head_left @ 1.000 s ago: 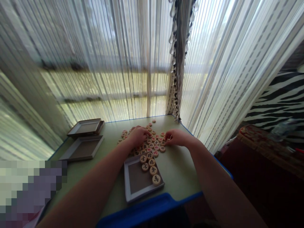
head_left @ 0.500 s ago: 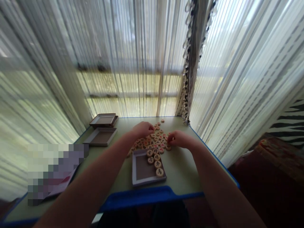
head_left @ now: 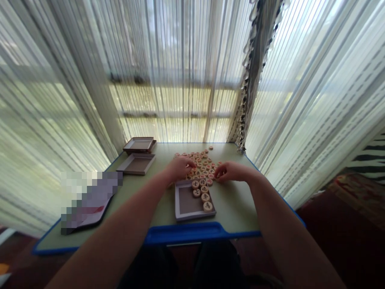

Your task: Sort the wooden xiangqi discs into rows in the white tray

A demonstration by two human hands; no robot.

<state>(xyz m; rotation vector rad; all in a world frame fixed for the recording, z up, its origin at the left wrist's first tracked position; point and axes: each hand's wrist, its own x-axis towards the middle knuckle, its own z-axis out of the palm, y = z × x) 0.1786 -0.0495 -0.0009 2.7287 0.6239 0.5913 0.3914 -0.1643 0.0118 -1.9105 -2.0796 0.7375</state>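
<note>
The left hand (head_left: 179, 167), curled, hides part of the heap of pale, round, lettered pieces (head_left: 205, 163); its grip is unclear. Nearer, a shallow, square, grey-white box (head_left: 189, 204) holds six black-lettered discs (head_left: 204, 189). The right hand (head_left: 221, 173) bends beside the heap, hold unclear.

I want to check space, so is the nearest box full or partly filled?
Partly filled: six pieces sit in the nearest box; its left side has none.

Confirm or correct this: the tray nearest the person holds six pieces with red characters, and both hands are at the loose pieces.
Not red: the six pieces in that tray carry black characters, as the head view shows. The rest stands.
</note>
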